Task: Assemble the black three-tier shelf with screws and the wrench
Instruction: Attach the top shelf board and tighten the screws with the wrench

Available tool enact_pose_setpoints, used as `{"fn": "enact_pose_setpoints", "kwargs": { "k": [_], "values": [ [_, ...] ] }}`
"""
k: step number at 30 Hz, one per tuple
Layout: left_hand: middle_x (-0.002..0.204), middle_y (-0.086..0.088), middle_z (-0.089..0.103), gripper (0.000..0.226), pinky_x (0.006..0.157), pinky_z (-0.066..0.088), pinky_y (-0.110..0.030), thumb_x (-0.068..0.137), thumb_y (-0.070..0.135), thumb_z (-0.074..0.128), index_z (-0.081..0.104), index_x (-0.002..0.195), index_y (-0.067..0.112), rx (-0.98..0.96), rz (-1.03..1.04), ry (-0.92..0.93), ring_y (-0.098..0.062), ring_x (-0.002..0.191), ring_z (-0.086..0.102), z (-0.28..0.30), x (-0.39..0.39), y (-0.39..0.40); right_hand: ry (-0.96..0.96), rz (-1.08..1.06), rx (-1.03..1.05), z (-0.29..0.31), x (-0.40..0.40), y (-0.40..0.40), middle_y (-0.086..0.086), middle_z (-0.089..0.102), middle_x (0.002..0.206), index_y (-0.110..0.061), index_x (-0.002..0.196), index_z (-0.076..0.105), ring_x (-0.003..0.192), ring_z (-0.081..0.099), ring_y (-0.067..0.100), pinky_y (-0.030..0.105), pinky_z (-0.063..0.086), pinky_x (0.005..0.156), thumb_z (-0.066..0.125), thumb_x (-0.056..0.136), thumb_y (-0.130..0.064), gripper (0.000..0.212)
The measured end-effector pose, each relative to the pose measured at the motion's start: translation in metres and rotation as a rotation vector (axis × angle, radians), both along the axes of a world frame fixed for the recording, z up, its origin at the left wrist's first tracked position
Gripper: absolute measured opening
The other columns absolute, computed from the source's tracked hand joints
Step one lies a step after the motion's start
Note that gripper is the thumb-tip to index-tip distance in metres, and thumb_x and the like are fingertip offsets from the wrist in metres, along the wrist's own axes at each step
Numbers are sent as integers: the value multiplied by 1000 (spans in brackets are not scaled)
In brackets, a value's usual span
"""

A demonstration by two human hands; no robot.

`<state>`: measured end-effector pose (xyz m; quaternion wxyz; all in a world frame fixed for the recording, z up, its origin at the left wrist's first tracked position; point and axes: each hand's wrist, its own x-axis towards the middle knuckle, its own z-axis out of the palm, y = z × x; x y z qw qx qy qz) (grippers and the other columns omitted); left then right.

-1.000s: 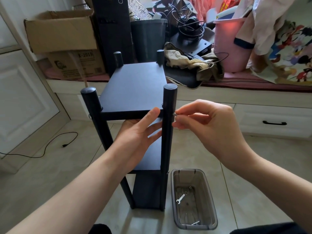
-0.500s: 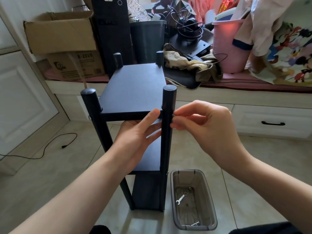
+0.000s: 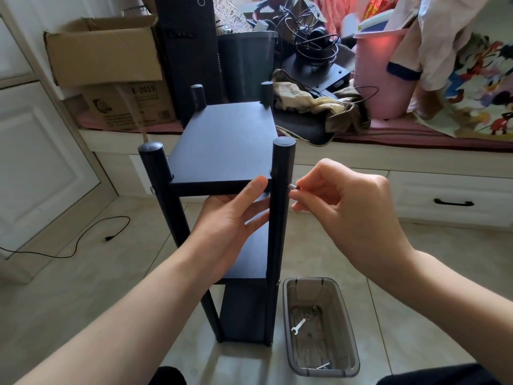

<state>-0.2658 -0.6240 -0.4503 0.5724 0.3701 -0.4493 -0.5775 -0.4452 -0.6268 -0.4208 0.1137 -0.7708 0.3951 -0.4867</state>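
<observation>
The left hand (image 3: 236,218) lay flat under the black shelf's (image 3: 222,143) top board. The right hand (image 3: 341,207) pinched a small screw (image 3: 292,186) at the post (image 3: 279,218).

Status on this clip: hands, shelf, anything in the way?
Left hand flat under top board of shelf. Right hand pinches screw at front-right post. Wrench lies unused in bin. Nothing in the way.
</observation>
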Motion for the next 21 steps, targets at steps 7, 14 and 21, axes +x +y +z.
{"fn": "enact_pose_setpoints", "kwargs": {
  "k": [7,14,21],
  "values": [
    [122,-9,72,46,108,45,-47,90,34,61,66,124,3,-4,6,-12,-25,116,68,1,-1,1,138,-36,-195,-2,0,1,2,67,71,-3,82,65,64,67,16,27,51,63,75,87,-8,12],
    [123,-8,72,42,110,43,-48,92,34,59,67,123,6,-12,4,-20,-25,118,67,1,-2,2,200,-60,-259,-4,2,0,4,66,73,-2,84,67,64,65,19,31,53,62,74,87,-2,7],
    [123,-10,71,45,110,44,-50,91,34,58,66,122,1,10,20,-29,-27,117,67,2,-4,2,-99,5,156,-1,5,-3,-5,73,76,-11,87,72,69,71,0,21,58,70,76,85,-10,4]
  ]
}}
